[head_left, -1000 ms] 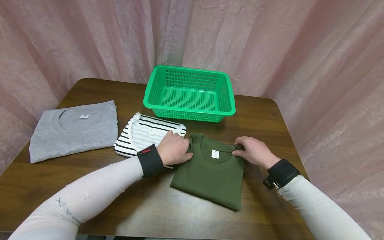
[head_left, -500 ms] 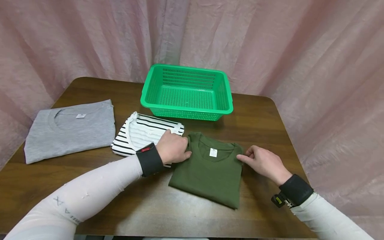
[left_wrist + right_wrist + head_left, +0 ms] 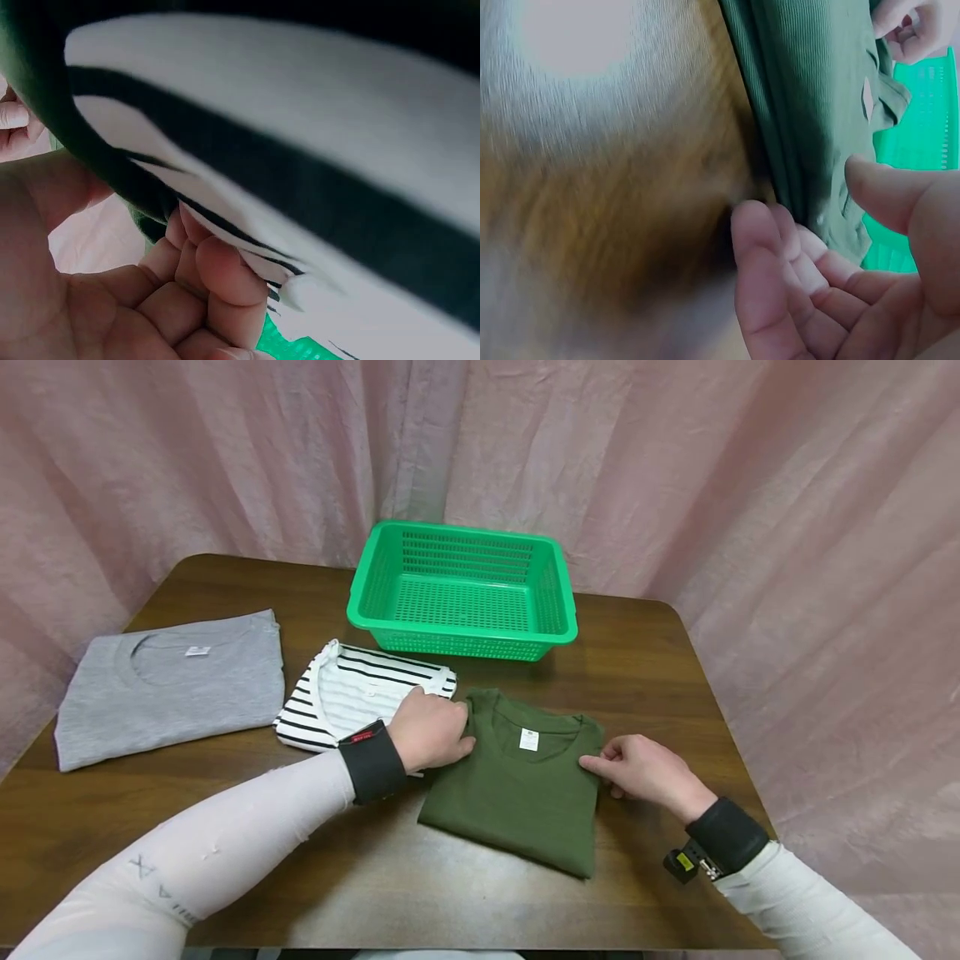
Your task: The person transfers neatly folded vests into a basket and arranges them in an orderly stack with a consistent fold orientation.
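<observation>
Olive-green T-shirt [image 3: 517, 814], folded flat on brown wooden table [image 3: 330, 881], between both hands, neckline toward 12 with white neck label [image 3: 529, 739] showing. Left hand [image 3: 430, 729] at the shirt's 10 o'clock edge, pinching its shoulder cloth between thumb and bent fingers [image 3: 232, 274]. Right hand [image 3: 648, 772] at the shirt's 3 o'clock edge: thumb over the top, fingers [image 3: 759, 247] curled against the folded side; cannot tell if the grip is tight or loose.

White-and-black striped shirt [image 3: 363, 681], folded, just beside at 10 o'clock, one corner covered by left hand. Gray T-shirt [image 3: 187, 697], folded, farther out between 9 and 10. Green plastic basket [image 3: 465, 634], slotted walls, upright between 11 and 12, nothing touching it from the shirts as far as seen. Pink curtain [image 3: 525, 460] at 12, wrapping toward 10 and 2. Black wristbands [image 3: 372, 762] on both wrists, white sleeves [image 3: 247, 835] coming in from 7 and 5
</observation>
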Motion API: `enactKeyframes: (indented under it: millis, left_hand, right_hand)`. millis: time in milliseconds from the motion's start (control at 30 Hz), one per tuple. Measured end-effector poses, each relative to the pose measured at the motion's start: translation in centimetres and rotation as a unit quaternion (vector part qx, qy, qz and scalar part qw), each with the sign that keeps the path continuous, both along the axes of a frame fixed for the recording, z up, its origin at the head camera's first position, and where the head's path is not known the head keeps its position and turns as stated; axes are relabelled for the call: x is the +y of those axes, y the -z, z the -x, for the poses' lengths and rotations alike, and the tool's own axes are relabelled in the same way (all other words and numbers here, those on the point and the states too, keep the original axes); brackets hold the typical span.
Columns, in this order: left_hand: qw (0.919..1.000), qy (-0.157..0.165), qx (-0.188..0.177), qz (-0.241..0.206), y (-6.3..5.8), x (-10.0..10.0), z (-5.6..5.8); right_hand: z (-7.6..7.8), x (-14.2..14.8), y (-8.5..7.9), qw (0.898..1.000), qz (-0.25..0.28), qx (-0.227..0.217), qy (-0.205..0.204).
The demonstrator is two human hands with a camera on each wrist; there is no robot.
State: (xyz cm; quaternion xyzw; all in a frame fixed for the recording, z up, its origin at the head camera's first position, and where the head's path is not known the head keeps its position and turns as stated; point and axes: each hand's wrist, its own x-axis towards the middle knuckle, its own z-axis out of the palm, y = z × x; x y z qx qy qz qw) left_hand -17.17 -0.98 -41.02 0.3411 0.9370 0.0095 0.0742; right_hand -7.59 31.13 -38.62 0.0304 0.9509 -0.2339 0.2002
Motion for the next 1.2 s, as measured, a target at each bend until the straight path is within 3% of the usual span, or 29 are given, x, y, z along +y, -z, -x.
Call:
enactKeyframes:
  millis: [567,667,967,1200]
  left_hand:
    - [0.9995,0.015,-0.003,-0.029,0.1,0.2,-0.1]
    - [0.9991,0.018,0.0,-0.038,0.1,0.3,-0.1]
    - [0.9981,0.007,-0.01,-0.06,0.4,0.3,-0.1]
    - [0.9975,0.006,-0.019,-0.068,-0.1,0.3,-0.1]
  right_hand:
    - [0.2,-0.8,0.7,0.991,0.115,-0.056,0.037]
    - [0.1,-1.0,0.8,0.99,0.12,-0.058,0.044]
    - [0.6,-1.8,0.9,0.994,0.108,-0.015,0.011]
    - [0.7,-1.8,0.4,0.991,0.124,-0.025,0.035]
